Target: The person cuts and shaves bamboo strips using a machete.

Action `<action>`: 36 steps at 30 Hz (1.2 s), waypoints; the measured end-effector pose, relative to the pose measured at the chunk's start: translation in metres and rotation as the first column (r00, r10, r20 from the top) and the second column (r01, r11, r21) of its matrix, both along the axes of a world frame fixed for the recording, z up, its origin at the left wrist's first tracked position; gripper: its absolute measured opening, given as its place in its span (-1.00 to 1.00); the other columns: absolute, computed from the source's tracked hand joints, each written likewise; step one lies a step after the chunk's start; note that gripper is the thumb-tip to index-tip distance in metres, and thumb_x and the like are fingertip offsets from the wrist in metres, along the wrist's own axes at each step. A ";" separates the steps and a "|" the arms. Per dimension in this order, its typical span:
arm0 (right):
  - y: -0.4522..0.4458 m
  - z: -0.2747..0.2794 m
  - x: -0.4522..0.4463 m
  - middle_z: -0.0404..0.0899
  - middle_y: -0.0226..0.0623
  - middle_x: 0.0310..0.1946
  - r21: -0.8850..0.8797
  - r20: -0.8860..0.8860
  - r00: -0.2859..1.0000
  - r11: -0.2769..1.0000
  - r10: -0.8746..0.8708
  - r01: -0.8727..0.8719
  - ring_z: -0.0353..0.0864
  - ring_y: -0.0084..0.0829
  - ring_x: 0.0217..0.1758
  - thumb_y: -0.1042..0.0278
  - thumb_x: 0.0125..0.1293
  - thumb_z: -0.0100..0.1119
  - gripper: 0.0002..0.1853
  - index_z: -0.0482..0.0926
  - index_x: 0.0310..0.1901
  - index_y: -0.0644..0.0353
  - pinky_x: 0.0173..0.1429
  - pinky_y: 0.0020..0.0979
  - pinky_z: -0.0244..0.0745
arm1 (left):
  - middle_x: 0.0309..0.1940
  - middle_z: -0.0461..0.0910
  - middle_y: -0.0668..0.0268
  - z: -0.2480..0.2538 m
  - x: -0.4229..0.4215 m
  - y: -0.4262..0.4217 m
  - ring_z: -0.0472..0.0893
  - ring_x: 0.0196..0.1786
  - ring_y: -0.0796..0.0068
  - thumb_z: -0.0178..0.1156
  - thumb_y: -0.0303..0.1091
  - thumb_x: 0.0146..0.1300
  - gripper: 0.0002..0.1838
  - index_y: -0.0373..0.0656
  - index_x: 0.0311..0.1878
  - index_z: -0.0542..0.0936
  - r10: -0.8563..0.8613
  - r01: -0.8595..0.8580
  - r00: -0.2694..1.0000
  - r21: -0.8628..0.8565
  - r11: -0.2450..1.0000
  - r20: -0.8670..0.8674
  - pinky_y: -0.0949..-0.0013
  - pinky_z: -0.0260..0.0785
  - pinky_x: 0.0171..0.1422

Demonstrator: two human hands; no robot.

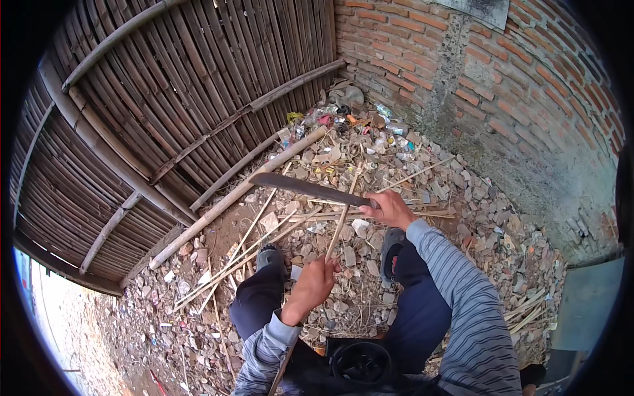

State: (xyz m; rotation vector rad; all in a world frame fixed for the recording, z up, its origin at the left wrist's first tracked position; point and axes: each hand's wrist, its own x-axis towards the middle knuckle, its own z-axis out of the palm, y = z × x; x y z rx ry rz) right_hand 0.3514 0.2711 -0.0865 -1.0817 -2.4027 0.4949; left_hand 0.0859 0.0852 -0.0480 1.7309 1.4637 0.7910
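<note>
My right hand (394, 210) is closed round the handle end of a machete (307, 188). Its long dark blade points left, with a curved tip, and crosses over a thin bamboo strip (340, 228). That strip is gripped in my left hand (313, 290), fingers wrapped round it; it slants up and away from the fist, and its lower end comes out below my left forearm. Whether blade and strip touch, I cannot tell. More split bamboo strips (247, 254) lie on the rubble left of my left hand and beneath the blade.
Broken brick and stone rubble (462, 264) covers the ground. A thick bamboo pole (218, 214) lies along the bamboo slat wall (218, 72). A brick wall (528, 86) stands at the right. Litter (360, 122) gathers in the far corner, and more strips (526, 313) lie at the right.
</note>
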 end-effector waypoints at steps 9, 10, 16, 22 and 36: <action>0.021 -0.027 0.044 0.38 -0.26 -0.61 -0.260 -0.152 0.852 0.852 -0.501 0.454 0.38 -0.28 -0.50 -0.39 0.56 0.01 -0.22 0.68 -0.30 0.39 -0.25 -0.09 0.34 | -0.41 0.66 -0.17 -0.016 0.004 -0.005 0.70 -0.26 -0.20 0.04 -0.28 0.61 -0.67 -0.34 -0.13 0.68 -0.034 0.034 0.999 0.002 0.999 0.009 -0.05 0.47 -0.11; 0.022 -0.027 0.044 0.38 -0.26 -0.61 -0.259 -0.152 0.854 0.854 -0.498 0.452 0.38 -0.28 -0.50 -0.39 0.56 0.01 -0.22 0.68 -0.30 0.39 -0.25 -0.09 0.34 | -0.43 0.66 -0.15 -0.015 0.005 -0.003 0.69 -0.29 -0.16 0.04 -0.28 0.61 -0.67 -0.34 -0.13 0.68 -0.033 0.033 0.999 0.019 0.999 0.020 -0.03 0.46 -0.12; 0.024 -0.023 0.041 0.33 -0.42 -0.62 -0.537 -0.322 0.791 0.789 -0.520 0.300 0.32 -0.48 -0.56 -0.38 0.57 0.02 -0.27 0.50 -0.44 0.25 -0.40 -0.25 0.28 | -0.60 0.48 0.17 -0.002 0.006 0.003 0.52 -0.48 0.29 0.03 -0.19 0.65 -0.61 -0.32 -0.12 0.68 -0.049 0.056 0.996 -0.093 0.994 0.077 0.11 0.37 -0.25; 0.003 0.012 0.019 0.22 -0.66 -0.63 -0.728 -0.488 0.687 0.685 -0.539 0.022 0.18 -0.76 -0.70 -0.29 0.54 0.18 -0.44 0.53 -0.32 0.13 -0.62 -0.54 0.06 | -0.57 0.23 0.57 -0.005 0.005 0.008 0.24 -0.53 0.72 -0.05 0.02 0.72 -0.57 -0.16 0.19 0.53 -0.121 0.247 0.931 -0.350 0.904 0.343 0.44 0.09 -0.47; -0.017 0.054 0.003 0.14 -0.66 -0.75 -0.552 -0.802 0.132 0.637 -0.583 -0.537 0.08 -0.69 -0.78 0.24 0.54 0.11 -0.85 0.49 -0.24 0.02 -0.60 -0.48 0.09 | -0.41 0.36 0.47 0.016 -0.014 0.013 0.21 -0.60 0.74 -0.04 0.06 0.71 -0.60 -0.09 -0.14 0.41 0.114 0.510 0.714 -0.625 0.591 0.691 0.54 0.03 -0.56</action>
